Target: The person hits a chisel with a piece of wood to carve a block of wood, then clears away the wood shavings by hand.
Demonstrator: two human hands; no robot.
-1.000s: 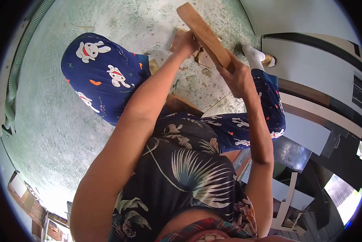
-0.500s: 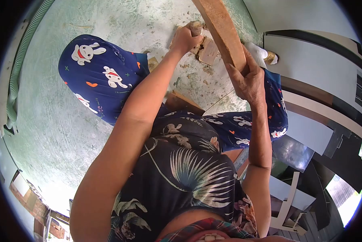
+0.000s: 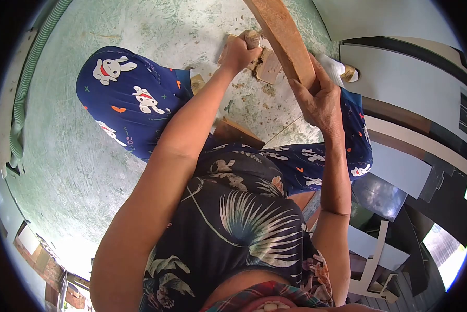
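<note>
My left hand (image 3: 237, 54) is wrapped around a short, round wooden handle (image 3: 252, 38), held upright with its worn, pale end facing up. What the lower end of the handle joins is hidden by the fist. Directly under it, a worn wooden block (image 3: 268, 66) with a broken, crumbly surface lies on the floor. Gripped in my right hand (image 3: 319, 96) is a thick wooden bar (image 3: 285, 39). It slants up and to the left, past the right side of the handle, and leaves the view at the top.
Wood chips (image 3: 268, 90) litter the floor around the block. A loose board (image 3: 238, 132) lies between my legs. Grey and dark panels (image 3: 400, 73) are stacked on the right, with a foot in a pale sock (image 3: 331, 68) beside them. A ribbed green hose (image 3: 23, 99) runs along the left.
The wooden bar in my right hand has tilted very slightly to the left at its far end. My left hand and the handle have stayed in place.
</note>
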